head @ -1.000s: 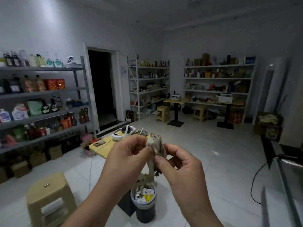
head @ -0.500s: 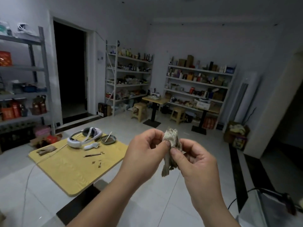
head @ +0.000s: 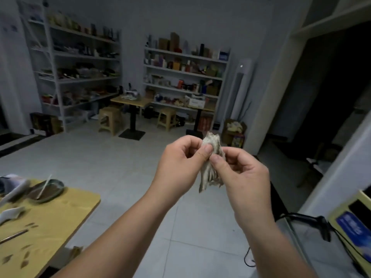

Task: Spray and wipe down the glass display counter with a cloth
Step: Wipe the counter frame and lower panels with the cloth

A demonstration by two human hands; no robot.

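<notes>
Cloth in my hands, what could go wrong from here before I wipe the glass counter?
1. The cloth is a tight wad pinched by the left hand and the right hand; wiping without unfolding it would likely streak the glass.
2. A black corded device lies on the glass counter; the cloth may snag or drag it.
3. A black cable loops on the floor beside the counter, a possible trip hazard.
</notes>
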